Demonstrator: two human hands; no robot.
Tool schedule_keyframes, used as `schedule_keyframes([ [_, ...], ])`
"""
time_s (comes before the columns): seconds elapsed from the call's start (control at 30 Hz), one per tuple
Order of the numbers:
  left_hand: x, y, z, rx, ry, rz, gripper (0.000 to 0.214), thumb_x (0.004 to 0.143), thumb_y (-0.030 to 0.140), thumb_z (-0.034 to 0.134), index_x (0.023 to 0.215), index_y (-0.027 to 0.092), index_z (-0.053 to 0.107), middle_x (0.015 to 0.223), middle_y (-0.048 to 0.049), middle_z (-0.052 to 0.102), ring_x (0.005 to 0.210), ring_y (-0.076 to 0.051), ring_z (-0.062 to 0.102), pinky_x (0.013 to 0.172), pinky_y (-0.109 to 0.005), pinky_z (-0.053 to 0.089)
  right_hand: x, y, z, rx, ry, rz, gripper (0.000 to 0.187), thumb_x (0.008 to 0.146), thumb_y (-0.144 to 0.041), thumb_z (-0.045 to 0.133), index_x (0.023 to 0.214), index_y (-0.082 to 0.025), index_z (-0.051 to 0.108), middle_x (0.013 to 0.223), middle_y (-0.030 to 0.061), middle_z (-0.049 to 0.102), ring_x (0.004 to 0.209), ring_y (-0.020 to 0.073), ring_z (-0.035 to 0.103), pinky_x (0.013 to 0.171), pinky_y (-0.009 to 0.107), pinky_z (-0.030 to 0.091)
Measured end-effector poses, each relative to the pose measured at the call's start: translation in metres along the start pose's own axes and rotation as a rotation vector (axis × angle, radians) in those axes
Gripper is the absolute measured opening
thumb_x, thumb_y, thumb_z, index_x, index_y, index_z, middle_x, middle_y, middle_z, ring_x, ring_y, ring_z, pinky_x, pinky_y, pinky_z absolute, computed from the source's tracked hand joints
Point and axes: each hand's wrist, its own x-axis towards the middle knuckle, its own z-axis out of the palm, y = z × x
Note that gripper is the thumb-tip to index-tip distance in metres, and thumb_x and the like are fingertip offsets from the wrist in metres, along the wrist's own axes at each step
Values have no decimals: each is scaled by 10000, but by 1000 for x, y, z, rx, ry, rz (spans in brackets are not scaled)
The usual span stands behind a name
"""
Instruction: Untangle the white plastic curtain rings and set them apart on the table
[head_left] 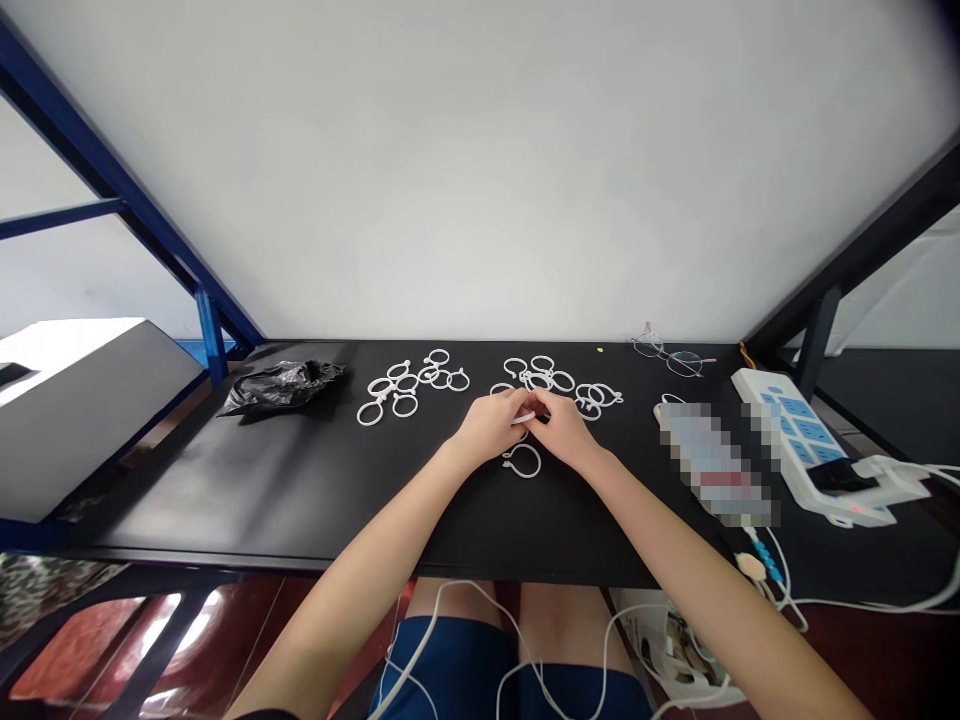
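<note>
My left hand [487, 428] and my right hand [562, 428] meet over the middle of the black table [300, 490]. Their fingers are closed together on a white plastic curtain ring [524, 418], partly hidden by the fingertips. Just below the hands lies another white ring [527, 461] with a small knob or eyelet at its side. Behind them, several white rings [541, 364] form a loose cluster, and a few more rings [600, 394] lie right of my right hand. Further left is a group of several similar rings [405, 382].
A crumpled black plastic bag [281, 387] lies at the left. To the right are eyeglasses [684, 362], a blurred-out phone [712, 465] on a cable, and a white power strip [810, 440] with plugs. White cables [480, 600] hang across my lap.
</note>
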Motion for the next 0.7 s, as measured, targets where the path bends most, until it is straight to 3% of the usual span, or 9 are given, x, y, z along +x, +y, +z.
schedule_keyframes([
  [0.7, -1, 3, -3, -21, -6, -2, 154, 816, 179, 511, 969, 200, 521, 959, -35, 643, 804, -168, 631, 664, -246, 453, 2, 0, -4, 2, 65, 14, 81, 765, -246, 586, 708, -217, 538, 705, 1, 634, 675, 172, 602, 666, 305, 483],
])
